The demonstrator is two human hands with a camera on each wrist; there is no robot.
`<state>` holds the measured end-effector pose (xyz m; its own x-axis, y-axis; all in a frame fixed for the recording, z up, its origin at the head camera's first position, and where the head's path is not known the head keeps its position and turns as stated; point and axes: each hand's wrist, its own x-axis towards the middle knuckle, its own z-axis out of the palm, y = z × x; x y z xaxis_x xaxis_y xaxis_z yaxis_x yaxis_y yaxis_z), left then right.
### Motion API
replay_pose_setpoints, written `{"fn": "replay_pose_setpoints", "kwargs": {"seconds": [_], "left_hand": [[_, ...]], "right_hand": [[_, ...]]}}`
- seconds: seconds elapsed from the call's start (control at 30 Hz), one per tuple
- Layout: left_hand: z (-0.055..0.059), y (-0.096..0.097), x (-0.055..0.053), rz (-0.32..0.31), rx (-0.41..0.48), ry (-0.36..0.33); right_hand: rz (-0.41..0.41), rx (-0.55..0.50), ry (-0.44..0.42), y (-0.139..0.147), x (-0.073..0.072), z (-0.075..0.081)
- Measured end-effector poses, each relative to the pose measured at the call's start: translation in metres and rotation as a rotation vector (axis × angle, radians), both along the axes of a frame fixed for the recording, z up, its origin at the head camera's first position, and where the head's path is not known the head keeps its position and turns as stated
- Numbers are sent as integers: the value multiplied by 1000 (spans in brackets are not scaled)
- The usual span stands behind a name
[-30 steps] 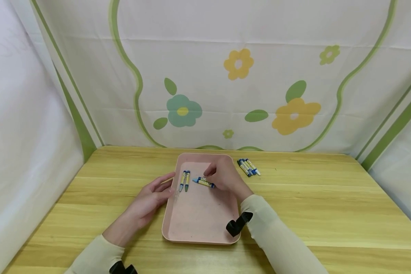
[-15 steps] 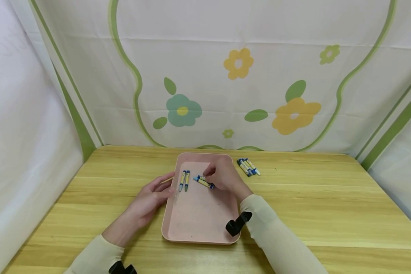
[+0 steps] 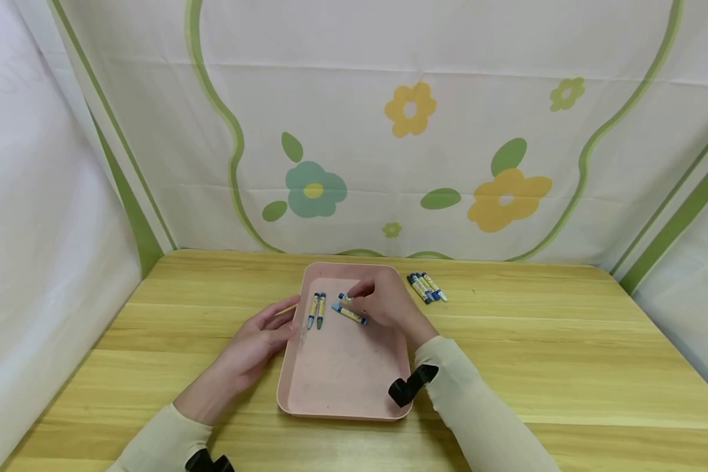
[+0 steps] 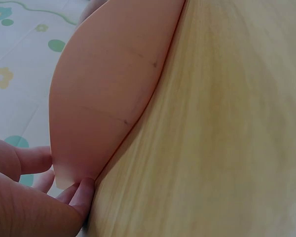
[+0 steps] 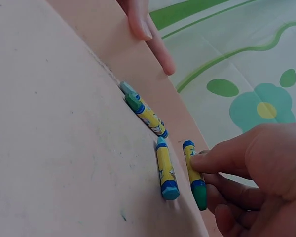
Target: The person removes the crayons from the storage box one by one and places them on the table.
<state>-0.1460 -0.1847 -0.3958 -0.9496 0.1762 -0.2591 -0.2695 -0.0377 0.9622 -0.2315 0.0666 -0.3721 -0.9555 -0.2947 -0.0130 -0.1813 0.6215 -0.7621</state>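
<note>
My left hand (image 3: 254,347) holds the left rim of a pink tray (image 3: 345,377), its thumb over the edge and its fingers along the outer wall. Over the tray's far half, my right hand (image 3: 389,298) pinches a green crayon (image 5: 194,174) with a yellow wrapper between thumb and fingers; most of it is hidden in the head view. Close beside it a light blue crayon (image 3: 349,314) lies slanted on the tray floor. Near the left wall, a pale blue-grey crayon (image 3: 313,311) and a darker green crayon (image 3: 321,311) lie side by side.
Several more crayons (image 3: 427,288) lie bunched on the wooden table (image 3: 537,354), just right of the tray's far corner. A white cloth (image 3: 354,131) with printed flowers stands behind the table, and others close off both sides.
The green crayon in my right hand has parted from the light blue one, leaving a gap between them. The light blue crayon has turned slightly. My left hand stays at the tray.
</note>
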Motion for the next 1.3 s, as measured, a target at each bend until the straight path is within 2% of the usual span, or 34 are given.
{"fn": "replay_pose_setpoints", "kwargs": {"seconds": [0.23,0.57,0.87,1.07,1.3], "left_hand": [[0,1,0,-6,0,7],[3,0,2,0,-10,1],[2,1,1,1,-7,-4],[1,0,0,0,-9,2],[2,0,1,9,-9,-3]], "right_hand": [[-57,-26,-66,3,1,4],[-118,-138,-127,10,6,18],[-133,-171,-69,22,7,28],[-131,-191,-25,28,8,28],[-139,-197,-16,32,9,30]]}}
